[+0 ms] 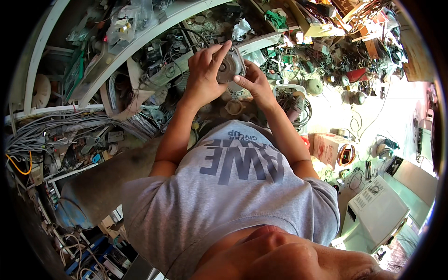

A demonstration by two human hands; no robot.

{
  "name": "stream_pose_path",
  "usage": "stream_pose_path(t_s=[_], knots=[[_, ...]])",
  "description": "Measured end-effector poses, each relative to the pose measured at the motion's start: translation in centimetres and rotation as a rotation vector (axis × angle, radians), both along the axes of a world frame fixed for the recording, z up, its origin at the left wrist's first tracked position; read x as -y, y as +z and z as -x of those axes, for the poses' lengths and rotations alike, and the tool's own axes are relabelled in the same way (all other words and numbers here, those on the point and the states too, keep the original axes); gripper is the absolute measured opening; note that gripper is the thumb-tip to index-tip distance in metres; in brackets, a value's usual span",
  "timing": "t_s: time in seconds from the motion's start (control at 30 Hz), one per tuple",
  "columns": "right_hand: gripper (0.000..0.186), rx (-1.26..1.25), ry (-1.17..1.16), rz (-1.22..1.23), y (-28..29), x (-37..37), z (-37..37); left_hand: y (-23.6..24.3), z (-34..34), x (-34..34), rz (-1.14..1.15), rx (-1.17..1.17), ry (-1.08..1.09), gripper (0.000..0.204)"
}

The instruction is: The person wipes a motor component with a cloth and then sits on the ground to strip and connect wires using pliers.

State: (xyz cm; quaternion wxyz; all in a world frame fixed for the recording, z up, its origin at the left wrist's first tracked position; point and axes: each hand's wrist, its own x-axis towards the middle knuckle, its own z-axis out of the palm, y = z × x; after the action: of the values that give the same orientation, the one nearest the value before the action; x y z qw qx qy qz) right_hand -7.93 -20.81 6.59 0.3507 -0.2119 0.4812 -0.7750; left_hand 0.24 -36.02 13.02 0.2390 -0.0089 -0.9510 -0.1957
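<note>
A round grey metal housing (227,66) with a hole at its middle is held up at the upper middle of the view, above the cluttered work area. My left hand (203,77) grips its left side, with the index finger along its top-left rim. My right hand (253,86) holds the right side, thumb on the face and fingers curled behind it. A pale cup-shaped part (234,108) lies below the housing, between my forearms.
Grey cable bundles (56,128) fill the left. A pale beam (163,72) crosses parts and wires behind the hands. To the right are a pink-and-grey power tool (295,110), a cardboard box (324,147) and a white appliance (375,210).
</note>
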Motion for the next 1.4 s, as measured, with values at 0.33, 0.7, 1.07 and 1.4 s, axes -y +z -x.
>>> stream_pose_path(t_s=[0.33,0.7,1.07,1.4], knots=[[0.05,0.389,0.036,0.048,-3.4,-1.8,1.4,1.0,-0.3,-0.8,0.019,0.029,-0.082,0.096],[0.032,0.607,0.134,0.265,-4.9,-4.2,1.9,-0.7,-0.7,3.9,-0.932,-0.092,0.159,0.041],[0.035,0.732,0.166,0.37,-6.6,-6.7,1.7,-0.5,4.1,3.8,-1.143,0.236,0.098,0.048],[0.03,0.62,0.087,0.291,-7.2,-8.6,0.7,-0.7,9.8,4.3,-1.306,0.315,-0.07,0.059]])
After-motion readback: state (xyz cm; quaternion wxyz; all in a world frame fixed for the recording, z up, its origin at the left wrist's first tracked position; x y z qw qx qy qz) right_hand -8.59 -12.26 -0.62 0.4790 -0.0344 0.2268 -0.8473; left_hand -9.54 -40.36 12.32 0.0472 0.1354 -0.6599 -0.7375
